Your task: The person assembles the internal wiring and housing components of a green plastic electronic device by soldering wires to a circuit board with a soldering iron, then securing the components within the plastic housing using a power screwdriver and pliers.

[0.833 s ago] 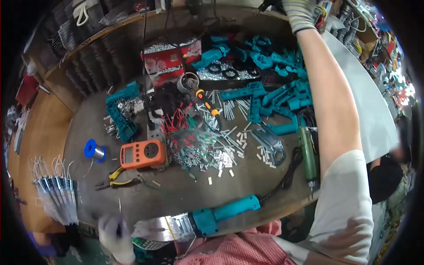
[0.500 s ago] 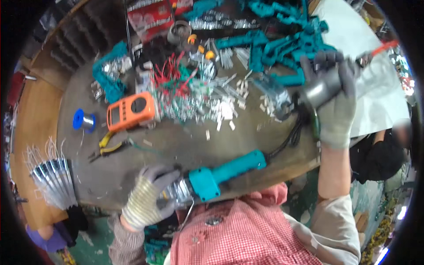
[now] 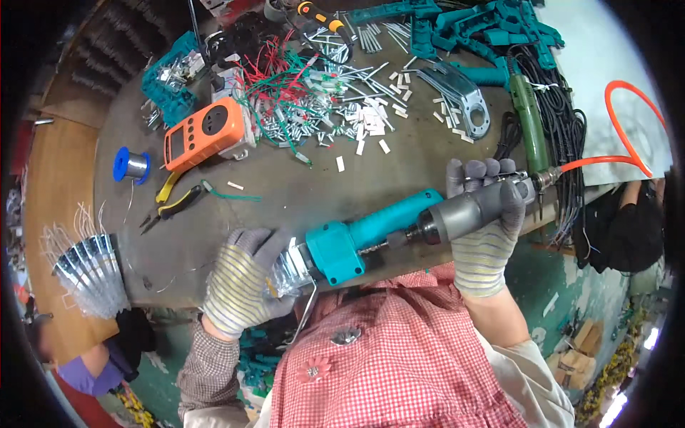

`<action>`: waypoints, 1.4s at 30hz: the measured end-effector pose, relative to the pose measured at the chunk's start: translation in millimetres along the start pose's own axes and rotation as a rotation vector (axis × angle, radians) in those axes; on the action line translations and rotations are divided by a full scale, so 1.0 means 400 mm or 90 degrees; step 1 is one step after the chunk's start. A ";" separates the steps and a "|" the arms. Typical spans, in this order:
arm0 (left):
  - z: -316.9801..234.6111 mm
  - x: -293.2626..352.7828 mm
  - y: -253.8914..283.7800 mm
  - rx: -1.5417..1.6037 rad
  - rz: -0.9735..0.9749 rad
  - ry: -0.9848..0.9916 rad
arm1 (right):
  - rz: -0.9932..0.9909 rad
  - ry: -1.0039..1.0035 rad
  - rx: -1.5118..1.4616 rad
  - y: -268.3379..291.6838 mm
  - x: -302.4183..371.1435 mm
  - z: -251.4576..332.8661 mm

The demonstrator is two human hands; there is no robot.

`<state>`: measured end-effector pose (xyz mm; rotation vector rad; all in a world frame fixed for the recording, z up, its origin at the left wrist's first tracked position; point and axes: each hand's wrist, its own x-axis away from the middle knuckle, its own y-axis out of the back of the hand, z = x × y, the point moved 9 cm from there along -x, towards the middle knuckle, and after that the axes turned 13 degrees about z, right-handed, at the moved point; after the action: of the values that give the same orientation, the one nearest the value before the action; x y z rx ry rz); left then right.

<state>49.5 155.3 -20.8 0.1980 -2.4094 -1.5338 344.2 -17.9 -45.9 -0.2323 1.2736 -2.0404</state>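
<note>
My left hand (image 3: 246,282), in a striped grey-fingered glove, grips the silver, clear-wrapped front end of a teal power tool (image 3: 334,251) at the table's near edge. A bent metal rod hangs below that end. In my gloved right hand (image 3: 486,250) is a dark grey air screwdriver (image 3: 460,216), fingers wrapped round its rear body. Its bit points left and reaches the teal housing beside the handle; whether it sits in a screw hole, I cannot tell. From its back end runs an orange air hose (image 3: 596,160).
Yellow-black pliers (image 3: 171,203), an orange meter (image 3: 205,133) and a solder spool (image 3: 131,165) lie left. Wires and small parts (image 3: 307,114) heap mid-table. Teal housings (image 3: 492,28), a green screwdriver (image 3: 529,121) and black cables (image 3: 564,143) lie right. Other people sit at both sides.
My right hand has brought the air screwdriver from the upper right down and left to the teal tool. My left hand keeps its grip on the tool's front end.
</note>
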 end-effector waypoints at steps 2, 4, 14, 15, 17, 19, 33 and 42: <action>-0.003 0.005 0.004 -0.001 -0.016 -0.011 | 0.000 0.000 -0.010 -0.001 0.005 -0.005; -0.005 0.004 0.004 -0.004 -0.014 -0.002 | -0.007 -0.008 -0.006 0.001 0.006 -0.012; -0.015 -0.018 -0.007 0.011 -0.004 0.028 | 0.024 -0.030 0.055 0.018 0.005 -0.024; -0.012 -0.018 -0.008 0.014 -0.005 0.035 | 0.051 -0.032 0.072 0.011 0.002 -0.026; -0.017 -0.024 -0.004 0.021 0.006 0.045 | 0.107 -0.020 0.028 0.034 0.002 -0.018; -0.023 -0.029 -0.006 0.025 0.017 0.043 | 0.160 -0.010 -0.021 0.010 0.005 -0.016; -0.033 -0.003 0.005 0.012 -0.026 0.067 | 0.014 -0.014 0.118 -0.053 0.005 -0.008; -0.018 0.047 0.036 -0.010 -0.064 0.057 | 0.012 -0.047 0.169 -0.066 -0.126 0.230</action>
<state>34.2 150.2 -2.0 0.3813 -2.3501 -1.5512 413.8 -43.9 32.6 -0.1699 0.9444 -2.1371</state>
